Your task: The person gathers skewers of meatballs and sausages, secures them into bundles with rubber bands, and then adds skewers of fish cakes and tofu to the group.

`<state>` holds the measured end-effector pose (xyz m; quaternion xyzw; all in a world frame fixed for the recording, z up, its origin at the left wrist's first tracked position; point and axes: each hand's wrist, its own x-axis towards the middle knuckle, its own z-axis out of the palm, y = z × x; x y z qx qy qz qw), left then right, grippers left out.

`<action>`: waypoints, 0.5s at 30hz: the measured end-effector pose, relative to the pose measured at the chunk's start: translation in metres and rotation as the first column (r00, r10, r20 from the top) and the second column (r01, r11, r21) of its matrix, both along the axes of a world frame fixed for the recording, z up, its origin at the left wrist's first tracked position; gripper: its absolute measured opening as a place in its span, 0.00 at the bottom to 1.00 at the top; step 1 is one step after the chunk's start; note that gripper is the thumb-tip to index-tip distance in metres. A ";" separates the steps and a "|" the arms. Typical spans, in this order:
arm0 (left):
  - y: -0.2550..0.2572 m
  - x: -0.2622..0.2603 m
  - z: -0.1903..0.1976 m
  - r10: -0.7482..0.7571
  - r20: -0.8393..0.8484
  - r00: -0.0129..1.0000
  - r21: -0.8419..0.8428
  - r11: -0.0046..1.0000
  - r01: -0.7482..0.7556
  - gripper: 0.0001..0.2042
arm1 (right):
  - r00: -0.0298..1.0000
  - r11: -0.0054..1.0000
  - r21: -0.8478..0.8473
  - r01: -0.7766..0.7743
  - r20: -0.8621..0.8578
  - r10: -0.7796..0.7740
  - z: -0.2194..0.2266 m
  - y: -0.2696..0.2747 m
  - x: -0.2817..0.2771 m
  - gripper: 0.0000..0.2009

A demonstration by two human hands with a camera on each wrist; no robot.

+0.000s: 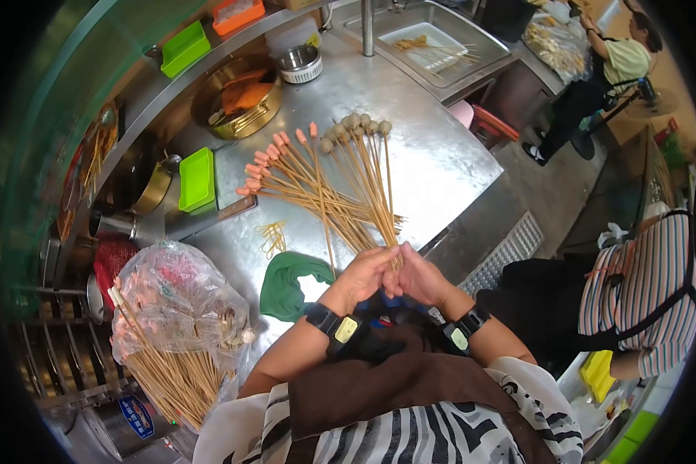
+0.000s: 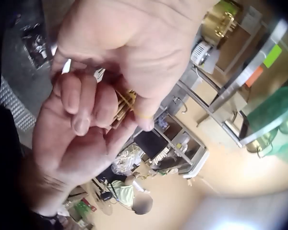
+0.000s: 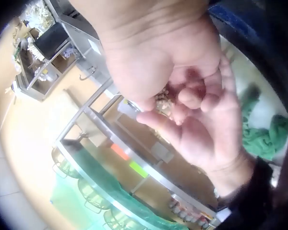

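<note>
Both hands meet round the lower ends of a bundle of meatball skewers, whose grey-brown balls lie fanned on the steel counter. My left hand holds the sticks from one side, thumb alongside them. From the other side my right hand grips the same ends with curled fingers. A thin yellow rubber band stretches across the stick ends by the left thumb. Beside this bundle, pink sausage skewers lie spread, their sticks running under the meatball ones. In the right wrist view, fingers largely hide the stick ends.
Loose rubber bands and a green cloth lie on the counter. A bag of skewers sits at left. Behind are a knife, a green tray and a brass pot. Another person stands close at right.
</note>
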<state>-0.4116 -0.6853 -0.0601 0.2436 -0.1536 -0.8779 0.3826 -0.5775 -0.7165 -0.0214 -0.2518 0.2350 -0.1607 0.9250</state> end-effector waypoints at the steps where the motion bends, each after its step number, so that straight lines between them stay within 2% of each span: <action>1: -0.002 -0.006 0.011 0.113 0.097 0.989 0.051 0.992 -0.118 0.17 | 0.990 0.991 -0.044 -0.127 0.049 0.129 -0.007 -0.001 -0.006 0.18; 2: -0.002 -0.010 0.017 0.219 0.199 0.955 0.091 0.966 -0.241 0.16 | 0.991 0.991 -0.040 -0.125 0.048 0.126 -0.008 0.003 -0.014 0.18; 3: -0.002 -0.011 0.017 0.290 0.216 0.932 0.081 0.946 -0.313 0.15 | 0.972 0.939 -0.255 -0.229 -0.103 0.209 0.001 0.007 -0.021 0.17; 4: -0.002 -0.012 0.016 0.288 0.217 0.933 0.085 0.946 -0.312 0.15 | 0.930 0.829 -0.437 -0.349 -0.266 0.252 0.011 0.010 -0.027 0.17; 5: -0.001 -0.011 0.015 0.292 0.237 0.927 0.102 0.941 -0.323 0.14 | 0.899 0.772 -0.480 -0.418 -0.344 0.272 0.023 0.011 -0.033 0.09; 6: 0.001 -0.011 0.013 0.294 0.257 0.920 0.121 0.935 -0.333 0.14 | 0.898 0.776 -0.473 -0.418 -0.343 0.275 0.023 0.010 -0.040 0.09; 7: 0.004 -0.010 0.012 0.289 0.258 0.922 0.132 0.935 -0.330 0.14 | 0.935 0.625 -0.712 -0.322 -0.342 0.092 0.022 0.009 -0.048 0.07; 8: 0.006 -0.008 0.011 0.298 0.237 0.925 0.133 0.933 -0.335 0.13 | 0.954 0.402 -0.886 -0.231 -0.287 -0.086 0.023 0.008 -0.053 0.06; 9: 0.007 -0.007 0.012 0.307 0.216 0.927 0.133 0.931 -0.339 0.13 | 0.936 0.324 -0.927 -0.189 -0.270 -0.227 0.031 0.004 -0.055 0.03; 10: 0.007 -0.006 0.014 0.303 0.213 0.929 0.141 0.931 -0.336 0.13 | 0.934 0.331 -0.924 -0.193 -0.277 -0.228 0.030 -0.001 -0.057 0.03; 12: 0.005 -0.003 0.023 0.267 0.183 0.946 0.133 0.947 -0.293 0.11 | 0.911 0.512 -0.846 0.145 -0.088 -0.403 0.020 -0.011 -0.057 0.02; 13: 0.003 -0.003 0.026 0.269 0.184 0.945 0.129 0.947 -0.295 0.11 | 0.902 0.592 -0.763 0.260 -0.027 -0.431 0.013 -0.014 -0.051 0.02; 14: 0.000 -0.003 0.028 0.254 0.182 0.950 0.109 0.955 -0.276 0.11 | 0.903 0.589 -0.765 0.262 -0.020 -0.429 0.010 -0.017 -0.048 0.02; 15: -0.002 -0.001 0.030 0.240 0.182 0.953 0.088 0.962 -0.259 0.10 | 0.912 0.665 -0.690 0.285 -0.018 -0.410 0.010 -0.020 -0.043 0.02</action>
